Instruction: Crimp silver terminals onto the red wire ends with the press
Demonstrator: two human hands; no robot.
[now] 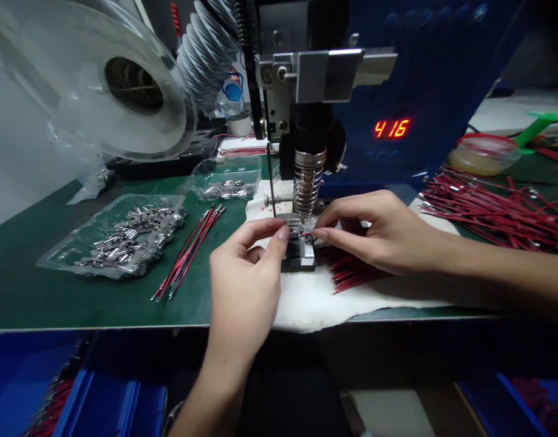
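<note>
My left hand (249,264) pinches thumb and forefinger at the left side of a small metal die block (301,246) under the press's spring-loaded ram (307,176). What its fingertips hold is too small to name. From the right, my right hand (374,230) pinches a thin red wire (307,233) whose end reaches into the die. Both hands rest over a white cloth (306,300) on the green mat. A bundle of red wires (351,270) lies under my right hand.
A clear tray of metal terminals (124,240) sits at left, with a smaller one (226,182) behind it. Finished red and black wires (190,252) lie between. A red wire pile (492,209) fills the right. The blue press shows a red counter (391,128). A clear reel (101,79) hangs upper left.
</note>
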